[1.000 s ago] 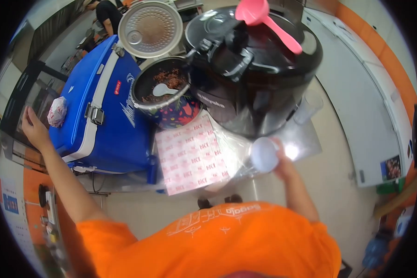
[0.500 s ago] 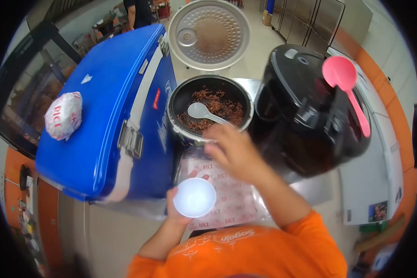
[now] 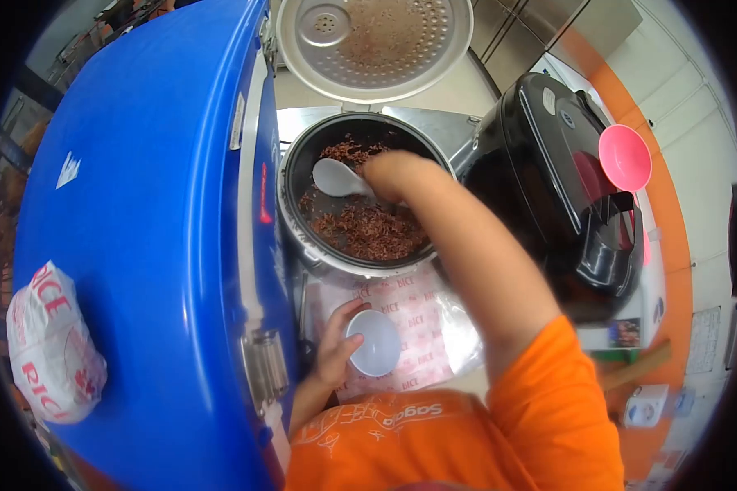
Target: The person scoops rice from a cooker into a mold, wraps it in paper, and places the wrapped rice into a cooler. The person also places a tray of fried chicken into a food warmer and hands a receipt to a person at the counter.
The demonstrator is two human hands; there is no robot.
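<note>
Inside an open round pot, reddish-brown rice lies around the bottom. My right hand is closed on the handle of a pale spoon, whose bowl faces up over the rice. Below the pot, my left hand holds a small white bowl by its left side, thumb over the rim. The bowl looks empty and is above printed wrapping paper.
A big blue cooler box stands on the left with a wrapped packet on it. The pot's metal lid is raised behind. To the right is a black cooker with a pink ladle.
My right hand has moved forward into the pot and closed on the spoon. The left hand still holds the bowl. The view has come closer to the pot and cooler.
</note>
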